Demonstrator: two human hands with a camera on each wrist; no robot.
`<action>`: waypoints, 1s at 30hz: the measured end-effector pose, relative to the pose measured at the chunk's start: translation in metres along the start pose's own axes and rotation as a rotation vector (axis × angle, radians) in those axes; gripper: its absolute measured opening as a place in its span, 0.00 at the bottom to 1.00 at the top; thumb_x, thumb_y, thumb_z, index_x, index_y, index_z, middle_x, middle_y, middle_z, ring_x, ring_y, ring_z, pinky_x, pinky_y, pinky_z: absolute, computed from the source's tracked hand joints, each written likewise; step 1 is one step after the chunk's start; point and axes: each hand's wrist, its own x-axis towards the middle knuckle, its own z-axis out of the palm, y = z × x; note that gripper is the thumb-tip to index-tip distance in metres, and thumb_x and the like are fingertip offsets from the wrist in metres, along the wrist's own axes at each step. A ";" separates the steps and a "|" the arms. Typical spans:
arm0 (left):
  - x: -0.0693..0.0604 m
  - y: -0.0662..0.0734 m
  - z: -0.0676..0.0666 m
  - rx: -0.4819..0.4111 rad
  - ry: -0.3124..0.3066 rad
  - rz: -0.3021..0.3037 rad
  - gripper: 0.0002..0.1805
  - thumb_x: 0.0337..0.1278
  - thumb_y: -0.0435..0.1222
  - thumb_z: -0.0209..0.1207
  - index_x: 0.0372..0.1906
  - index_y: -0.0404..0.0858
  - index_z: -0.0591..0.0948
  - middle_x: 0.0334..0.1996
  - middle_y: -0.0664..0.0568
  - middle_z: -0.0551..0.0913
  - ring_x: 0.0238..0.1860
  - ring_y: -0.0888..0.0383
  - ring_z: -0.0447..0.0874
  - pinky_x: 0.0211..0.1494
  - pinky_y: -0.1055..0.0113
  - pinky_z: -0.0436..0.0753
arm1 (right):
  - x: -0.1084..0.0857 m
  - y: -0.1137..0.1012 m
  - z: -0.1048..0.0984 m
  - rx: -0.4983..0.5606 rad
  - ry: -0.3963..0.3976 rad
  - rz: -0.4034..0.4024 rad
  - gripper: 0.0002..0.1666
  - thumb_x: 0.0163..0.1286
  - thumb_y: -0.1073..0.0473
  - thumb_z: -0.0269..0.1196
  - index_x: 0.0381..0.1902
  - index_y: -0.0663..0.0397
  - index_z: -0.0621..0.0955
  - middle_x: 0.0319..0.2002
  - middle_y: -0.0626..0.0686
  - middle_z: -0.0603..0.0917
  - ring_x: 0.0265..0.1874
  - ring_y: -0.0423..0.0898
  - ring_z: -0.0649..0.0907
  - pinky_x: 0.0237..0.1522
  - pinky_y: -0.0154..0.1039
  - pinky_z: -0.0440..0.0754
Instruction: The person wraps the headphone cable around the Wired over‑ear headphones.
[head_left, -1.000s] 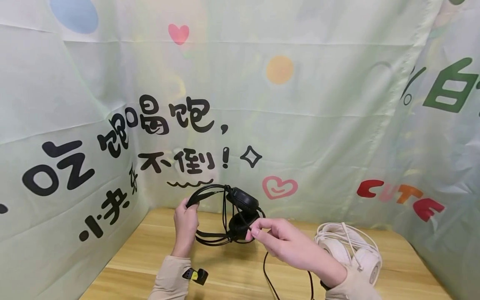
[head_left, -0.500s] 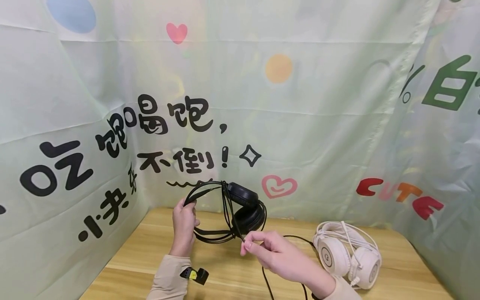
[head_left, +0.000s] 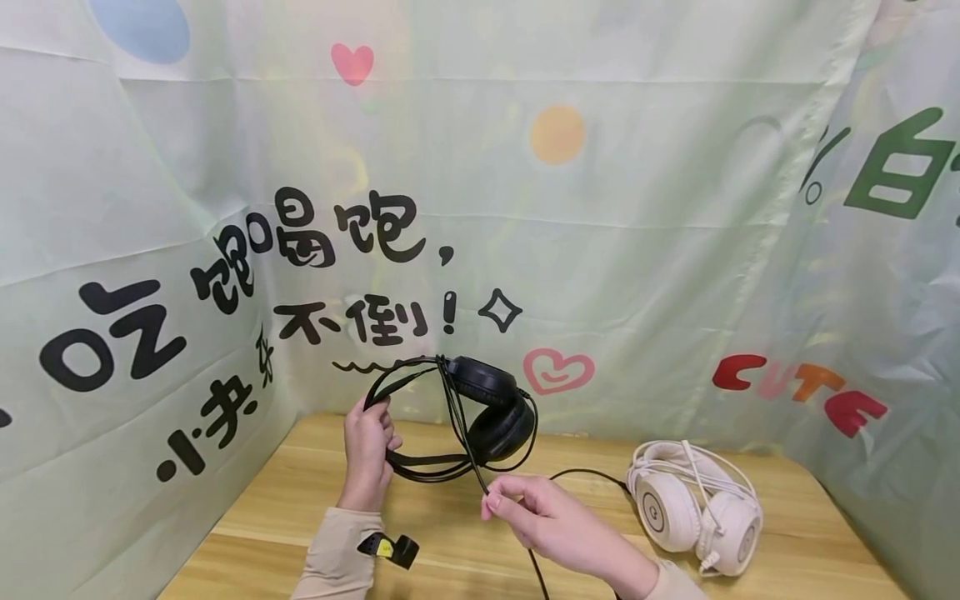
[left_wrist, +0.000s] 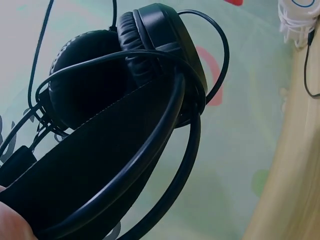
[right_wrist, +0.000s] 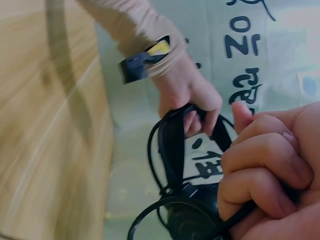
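Black over-ear headphones [head_left: 501,429] are held up above the table, with their band to the left and both ear cups to the right. My left hand [head_left: 366,450] grips the headband. Their thin black cable [head_left: 467,433] is wound around the band and cups. Between thumb and fingers, my right hand [head_left: 551,521] pinches a length of that cable just below the ear cups. In the right wrist view, curled fingers [right_wrist: 265,155] close over the cable. The left wrist view shows the padded headband [left_wrist: 95,150] and two ear cups close up.
White headphones [head_left: 667,510] with a white cable wrapped around them lie on the wooden table [head_left: 442,546] at the right. A black cable runs across the table beside them. Printed fabric walls [head_left: 637,292] stand behind and at both sides.
My right hand has moved down and left, drawing the cable away from the ear cups. The black headphones have risen and turned slightly, and the left hand keeps its grip.
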 end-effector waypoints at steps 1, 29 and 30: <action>0.000 0.000 0.000 -0.002 0.000 0.001 0.15 0.82 0.32 0.46 0.31 0.44 0.65 0.16 0.62 0.58 0.16 0.68 0.54 0.22 0.76 0.59 | 0.000 0.002 0.000 -0.011 0.003 0.002 0.16 0.87 0.52 0.53 0.46 0.54 0.83 0.15 0.39 0.63 0.13 0.31 0.62 0.17 0.30 0.58; -0.005 -0.001 0.000 -0.165 -0.052 -0.139 0.21 0.81 0.33 0.47 0.25 0.47 0.59 0.14 0.62 0.57 0.14 0.68 0.56 0.21 0.75 0.58 | -0.011 0.036 -0.002 -0.022 -0.011 -0.021 0.19 0.90 0.54 0.45 0.46 0.56 0.80 0.17 0.37 0.65 0.14 0.29 0.64 0.17 0.30 0.60; -0.005 -0.002 0.000 -0.173 -0.059 -0.148 0.22 0.81 0.33 0.47 0.24 0.47 0.59 0.14 0.62 0.57 0.14 0.67 0.56 0.21 0.75 0.58 | -0.012 0.037 -0.002 -0.031 -0.015 -0.022 0.19 0.90 0.54 0.45 0.46 0.54 0.81 0.17 0.37 0.65 0.14 0.29 0.64 0.18 0.30 0.61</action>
